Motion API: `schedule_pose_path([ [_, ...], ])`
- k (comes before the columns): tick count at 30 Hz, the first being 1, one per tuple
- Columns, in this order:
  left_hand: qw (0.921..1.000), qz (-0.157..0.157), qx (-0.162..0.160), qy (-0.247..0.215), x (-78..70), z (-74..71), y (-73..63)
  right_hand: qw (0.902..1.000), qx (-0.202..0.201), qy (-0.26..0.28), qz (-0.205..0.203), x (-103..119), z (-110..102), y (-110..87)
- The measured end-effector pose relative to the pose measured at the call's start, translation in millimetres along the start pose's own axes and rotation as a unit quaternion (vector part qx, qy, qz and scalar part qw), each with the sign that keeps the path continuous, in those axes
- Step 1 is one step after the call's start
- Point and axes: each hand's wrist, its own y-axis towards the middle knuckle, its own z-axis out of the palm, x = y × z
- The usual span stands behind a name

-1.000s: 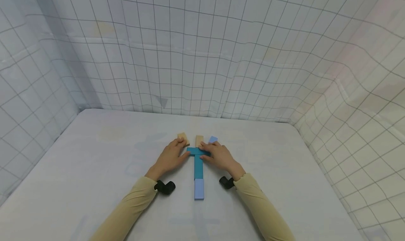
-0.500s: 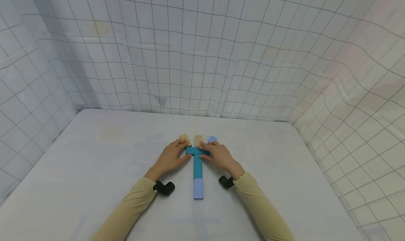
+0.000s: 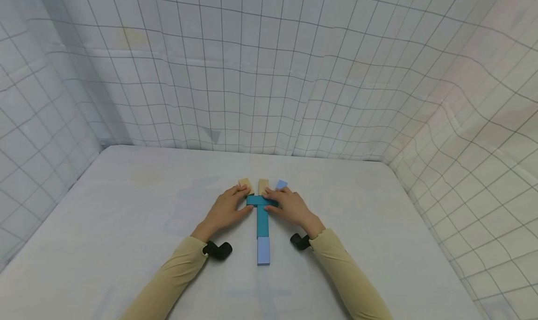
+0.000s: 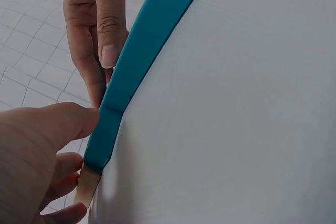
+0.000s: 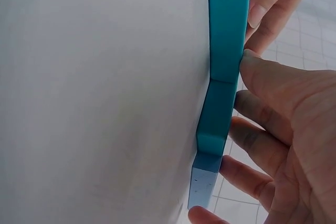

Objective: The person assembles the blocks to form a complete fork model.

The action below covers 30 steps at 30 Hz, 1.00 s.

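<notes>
A flat teal block [image 3: 254, 200] lies crosswise, and a second teal block [image 3: 262, 222] runs from its middle toward me. A light blue block [image 3: 263, 251] continues that line. Beyond the crosswise block are a tan block [image 3: 244, 182] at left, another tan block [image 3: 263, 185] in the middle and a slanted light blue block [image 3: 282, 183] at right. My left hand [image 3: 225, 210] holds the left tan block with its fingers, its thumb against the teal end. My right hand [image 3: 292, 208] grips the crosswise block's right part; one finger touches the slanted blue block [image 5: 205, 182].
All the blocks lie on a white table [image 3: 126, 217]. Grid-patterned white curtains [image 3: 235, 77] hang behind it and at both sides. A black wrist camera [image 3: 217, 250] sits at the left wrist, another black wrist camera [image 3: 300, 241] at the right.
My left hand has shifted slightly right, bringing the left tan block against the crosswise teal block's left end. The right hand stays almost where it was.
</notes>
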Motion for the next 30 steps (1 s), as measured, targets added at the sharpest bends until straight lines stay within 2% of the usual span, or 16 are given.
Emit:
schedule_pose_path([
  [15,1.0,-0.006,-0.003,-0.005,-3.0,1.1,1.7,0.9996,0.017,-0.018,-0.013,1,-7,-1.3],
  [24,0.9998,-0.003,0.018,-0.008,-3.6,-3.1,2.5,0.9987,0.036,-0.035,-0.015,2,-11,3.8],
  [30,0.9998,-0.003,0.022,0.0,-7.0,-9.8,1.6,0.9992,0.018,-0.027,-0.021,1,-11,5.2],
])
